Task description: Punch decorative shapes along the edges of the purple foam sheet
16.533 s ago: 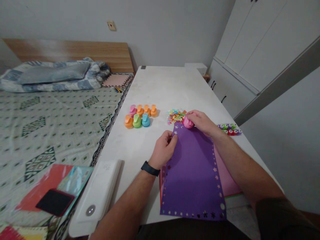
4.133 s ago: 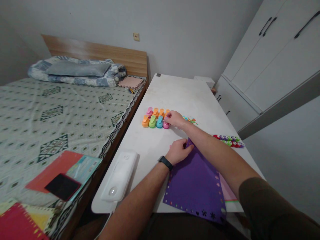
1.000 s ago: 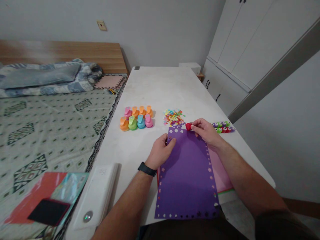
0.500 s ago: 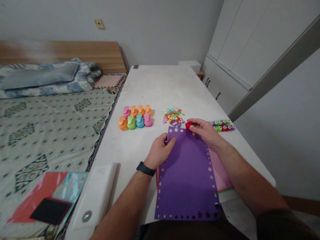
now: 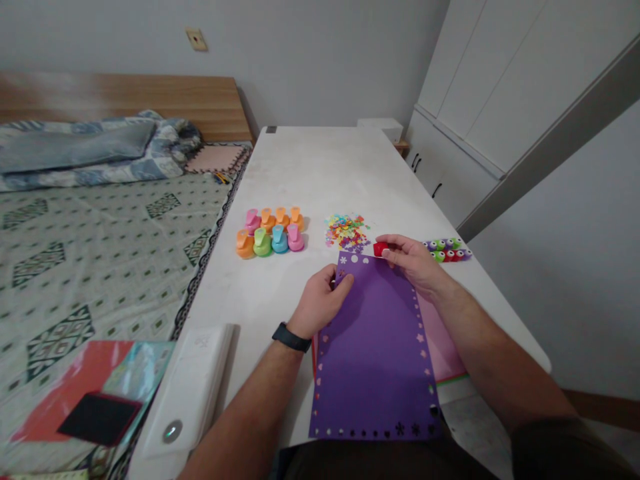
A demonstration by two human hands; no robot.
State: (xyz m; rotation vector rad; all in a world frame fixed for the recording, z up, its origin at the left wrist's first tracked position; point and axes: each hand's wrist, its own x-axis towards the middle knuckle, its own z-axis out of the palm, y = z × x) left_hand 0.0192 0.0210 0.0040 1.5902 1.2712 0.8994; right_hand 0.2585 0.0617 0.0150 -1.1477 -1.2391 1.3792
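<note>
A purple sheet of paper (image 5: 377, 347) with punched shapes along its edges hangs over the table's near edge. My left hand (image 5: 323, 300) pinches its upper left edge, thumb on top. In my right hand (image 5: 413, 263) is a small red craft punch (image 5: 381, 249), set at the sheet's top edge; the fingers are closed round it. Flower, round and other holes show at the top left corner. Just beyond the sheet lies a pile of colourful paper cutouts (image 5: 346, 230). Pink paper (image 5: 440, 347) lies under the purple sheet.
Several larger punches (image 5: 271, 233) in orange, pink, green and blue stand in two rows on the white table (image 5: 310, 167). Small punches (image 5: 447, 251) sit right of my right hand. A white device (image 5: 187, 387) lies at the front left, beside a bed (image 5: 100, 267).
The red punch has shifted slightly right along the top edge, my right hand with it. My left hand keeps its hold on the sheet. The view has tilted slightly.
</note>
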